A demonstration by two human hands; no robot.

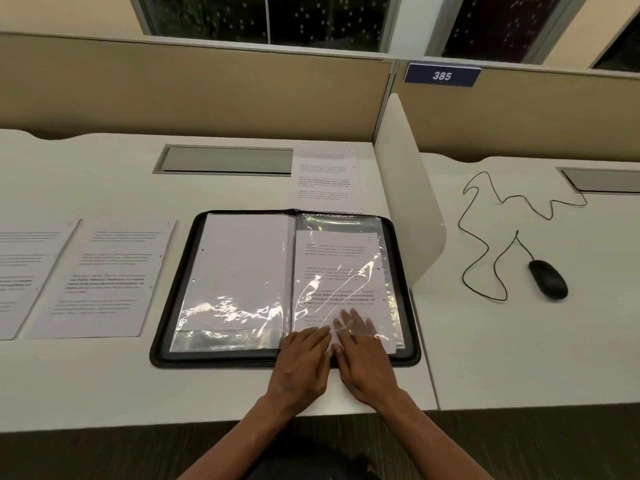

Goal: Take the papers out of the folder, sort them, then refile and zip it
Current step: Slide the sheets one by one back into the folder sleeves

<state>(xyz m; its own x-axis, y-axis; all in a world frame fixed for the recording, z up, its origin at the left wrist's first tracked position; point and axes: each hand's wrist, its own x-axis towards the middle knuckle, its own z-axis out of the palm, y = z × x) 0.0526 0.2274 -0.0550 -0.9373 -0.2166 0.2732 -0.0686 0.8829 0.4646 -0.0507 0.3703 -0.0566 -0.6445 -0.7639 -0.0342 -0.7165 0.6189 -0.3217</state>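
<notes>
So the black zip folder (173, 289) lies wide open and flat on the white table (104, 375), right in front of the person. Both hands are down at its near edge. The left hand (303, 362) rests flat with its fingers (317, 332) straight and close together, tips on the bottom of the right-hand page near the spine. The right hand (363, 355) is just beside it, nearly touching, and its fingers (353, 322) are spread and look slipped under the shiny plastic sleeve (389, 265), lying on the printed sheet (339, 258) inside. That sheet has a faint 5 in its top corner and sticks out a bit past the sleeve's bottom end. Neither hand is curled around anything as far as I can see, just flat palms pressing.

Left of the fingers, the other half of the folder has a sleeve with a blank-looking page (239, 268) in it, lots of glare on the plastic.

Further left of the hands, outside the folder, two printed papers (104, 278) lie side by side on the table, one partly cut off by the frame edge. Beyond the fingers, past the folder's far edge, another printed paper (325, 178) lies next to a gray cable hatch (225, 160).

Off to the right of the hands there's a white divider (405, 188), and past that a black mouse (548, 279) with its squiggly cord (481, 237). A blue sign (442, 75) on the partition says 385.
</notes>
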